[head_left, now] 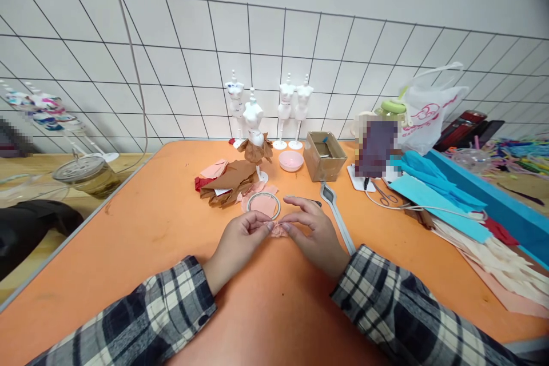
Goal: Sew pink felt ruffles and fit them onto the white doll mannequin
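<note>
Between my two hands is a small piece of gathered pink crepe paper (pixel 279 231). My left hand (pixel 242 240) pinches its left end between thumb and fingers. At the other end, my right hand (pixel 315 234) grips it with thumb and index finger, the other fingers bent above. Just beyond my fingertips a silvery ring (pixel 278 201) lies over flat pink paper (pixel 261 204). Farther back, a white mini mannequin (pixel 254 117) stands upright with a brown crepe paper skirt (pixel 256 150) round its lower part.
Brown paper sheets (pixel 234 180) lie left of the ring. A pink bowl (pixel 291 161) and a cardboard box (pixel 325 157) stand at the back. Right of my hand is a grey strap-like strip (pixel 337 214); scissors (pixel 386 197), a cable and blue paper (pixel 440 206) lie farther right.
</note>
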Tool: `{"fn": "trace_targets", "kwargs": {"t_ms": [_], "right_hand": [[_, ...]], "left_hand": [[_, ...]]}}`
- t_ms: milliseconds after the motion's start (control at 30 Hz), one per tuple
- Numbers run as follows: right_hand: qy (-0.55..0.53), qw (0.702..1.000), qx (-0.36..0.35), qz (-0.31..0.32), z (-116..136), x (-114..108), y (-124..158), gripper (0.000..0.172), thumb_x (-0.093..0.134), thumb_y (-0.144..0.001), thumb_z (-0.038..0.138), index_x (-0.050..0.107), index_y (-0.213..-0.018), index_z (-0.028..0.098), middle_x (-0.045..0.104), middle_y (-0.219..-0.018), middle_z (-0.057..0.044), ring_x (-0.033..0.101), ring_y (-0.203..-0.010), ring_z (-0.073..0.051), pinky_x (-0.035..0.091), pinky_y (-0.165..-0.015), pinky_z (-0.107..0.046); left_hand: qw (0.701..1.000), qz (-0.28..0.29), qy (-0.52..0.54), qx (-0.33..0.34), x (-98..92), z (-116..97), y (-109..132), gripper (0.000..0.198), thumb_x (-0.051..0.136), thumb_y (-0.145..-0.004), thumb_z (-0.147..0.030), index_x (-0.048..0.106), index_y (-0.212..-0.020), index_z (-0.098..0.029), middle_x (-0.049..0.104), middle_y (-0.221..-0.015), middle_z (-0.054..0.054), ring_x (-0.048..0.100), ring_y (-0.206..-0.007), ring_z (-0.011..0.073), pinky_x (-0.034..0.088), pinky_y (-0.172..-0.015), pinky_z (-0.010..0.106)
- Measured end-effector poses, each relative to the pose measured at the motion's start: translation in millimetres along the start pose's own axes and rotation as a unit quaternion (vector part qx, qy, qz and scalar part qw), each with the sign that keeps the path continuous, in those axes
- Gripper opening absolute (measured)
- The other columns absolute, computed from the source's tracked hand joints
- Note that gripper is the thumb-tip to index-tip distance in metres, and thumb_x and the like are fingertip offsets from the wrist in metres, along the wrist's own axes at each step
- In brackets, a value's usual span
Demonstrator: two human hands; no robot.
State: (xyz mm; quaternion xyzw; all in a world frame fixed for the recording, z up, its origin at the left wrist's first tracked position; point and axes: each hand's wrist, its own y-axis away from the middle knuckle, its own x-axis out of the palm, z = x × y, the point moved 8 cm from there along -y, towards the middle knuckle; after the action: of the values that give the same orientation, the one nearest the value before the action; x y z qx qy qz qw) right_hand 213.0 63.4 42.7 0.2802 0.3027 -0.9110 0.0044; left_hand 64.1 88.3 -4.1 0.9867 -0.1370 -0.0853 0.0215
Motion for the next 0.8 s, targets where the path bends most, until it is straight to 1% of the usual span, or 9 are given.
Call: {"fn": "trace_targets", "kwargs": {"t_ms": [100,233,333,467,567,700,800], "right_hand": [[0.01,1.0,-0.012,-0.011,2,-4,-1,0.015,0.06,-0.087,0.024,0.074,-0.09,0.025,0.065,-0.121,-0.007,0.058,-0.112,-0.022,0.045,-0.097,-0.041],[0.028,0.999,-0.027,-0.024,5,-5,0,0.013,0.06,-0.085,0.022,0.073,-0.086,0.024,0.065,-0.118,-0.007,0.059,-0.112,-0.022,0.047,-0.096,-0.042],[0.037,0.998,-0.033,-0.027,5,-4,1,0.013,0.059,-0.085,0.021,0.072,-0.088,0.024,0.066,-0.117,-0.007,0.06,-0.11,-0.021,0.049,-0.095,-0.041],[0.053,0.998,-0.041,-0.022,6,-3,1,0.013,0.059,-0.084,0.02,0.072,-0.088,0.024,0.067,-0.114,-0.007,0.062,-0.107,-0.021,0.05,-0.092,-0.039],[0.071,0.996,-0.049,-0.02,8,-3,1,0.014,0.06,-0.084,0.02,0.072,-0.088,0.024,0.069,-0.111,-0.006,0.062,-0.105,-0.021,0.05,-0.091,-0.039],[0.083,0.995,-0.054,-0.031,10,-5,1,0.012,0.059,-0.085,0.022,0.071,-0.086,0.023,0.071,-0.106,-0.006,0.065,-0.099,-0.02,0.05,-0.089,-0.038],[0.09,0.994,-0.063,-0.021,11,-4,0,0.012,0.059,-0.086,0.022,0.071,-0.087,0.024,0.073,-0.103,-0.005,0.066,-0.096,-0.019,0.049,-0.09,-0.038]], "left_hand": [[1.0,-0.01,0.017,-0.014,-1.6,2,0,0.029,0.069,-0.074,-0.041,0.068,-0.083,-0.014,0.07,-0.077,0.004,0.063,-0.07,0.0157,0.047,-0.066,0.024],[0.999,-0.02,0.028,-0.005,-3.4,1,0,0.027,0.072,-0.073,-0.04,0.072,-0.083,-0.014,0.073,-0.08,0.006,0.065,-0.075,0.0175,0.049,-0.071,0.027],[0.999,-0.019,0.04,-0.002,-3.0,2,0,0.026,0.073,-0.072,-0.039,0.074,-0.084,-0.015,0.075,-0.083,0.006,0.066,-0.078,0.0186,0.05,-0.074,0.028],[0.997,-0.005,0.077,-0.017,0.9,3,2,0.026,0.074,-0.073,-0.038,0.074,-0.086,-0.015,0.076,-0.086,0.006,0.068,-0.083,0.0195,0.052,-0.08,0.03],[0.995,0.009,0.098,-0.012,4.6,1,3,0.024,0.075,-0.074,-0.037,0.074,-0.087,-0.017,0.076,-0.088,0.006,0.069,-0.086,0.0198,0.052,-0.083,0.031],[0.996,0.015,0.089,-0.003,6.8,-2,3,0.02,0.076,-0.072,-0.034,0.074,-0.084,-0.018,0.076,-0.087,0.004,0.068,-0.086,0.0191,0.052,-0.083,0.029],[0.995,0.016,0.094,-0.008,6.8,-2,4,0.022,0.076,-0.072,-0.035,0.074,-0.085,-0.017,0.076,-0.086,0.005,0.068,-0.084,0.0192,0.052,-0.082,0.03]]}}
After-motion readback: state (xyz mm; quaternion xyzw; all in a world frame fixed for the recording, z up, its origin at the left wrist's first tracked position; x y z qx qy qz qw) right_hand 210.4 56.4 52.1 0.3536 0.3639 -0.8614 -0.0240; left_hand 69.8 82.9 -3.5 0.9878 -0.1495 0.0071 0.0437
